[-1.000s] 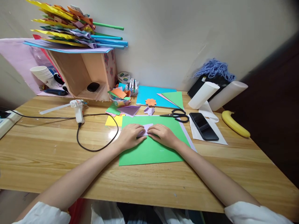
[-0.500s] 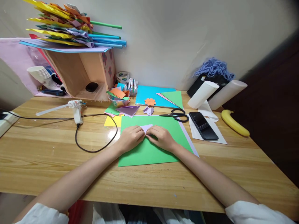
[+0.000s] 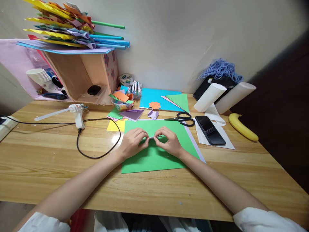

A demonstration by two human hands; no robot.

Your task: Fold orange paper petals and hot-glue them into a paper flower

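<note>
My left hand (image 3: pixel 133 142) and my right hand (image 3: pixel 169 140) meet over a green sheet (image 3: pixel 154 158) on the wooden table (image 3: pixel 48 154). Between their pinched fingertips they hold a small folded lilac paper piece (image 3: pixel 152 137), seen almost edge-on and mostly hidden by the fingers. Both hands have their fingers curled. A lilac sheet edge (image 3: pixel 195 145) shows under the green sheet on the right.
Black scissors (image 3: pixel 182 119), a phone (image 3: pixel 210 130) on white paper, and a banana (image 3: pixel 242 127) lie to the right. A glue gun (image 3: pixel 76 111) with its black cord (image 3: pixel 96 151) lies to the left. Paper scraps, a bowl (image 3: pixel 122 103), blue sheets (image 3: pixel 159 98) and a wooden box (image 3: pixel 82 77) line the back.
The lilac piece lay flat under my fingers a second ago; now both hands have lifted and turned it, so it shows only as a thin edge between the fingertips.
</note>
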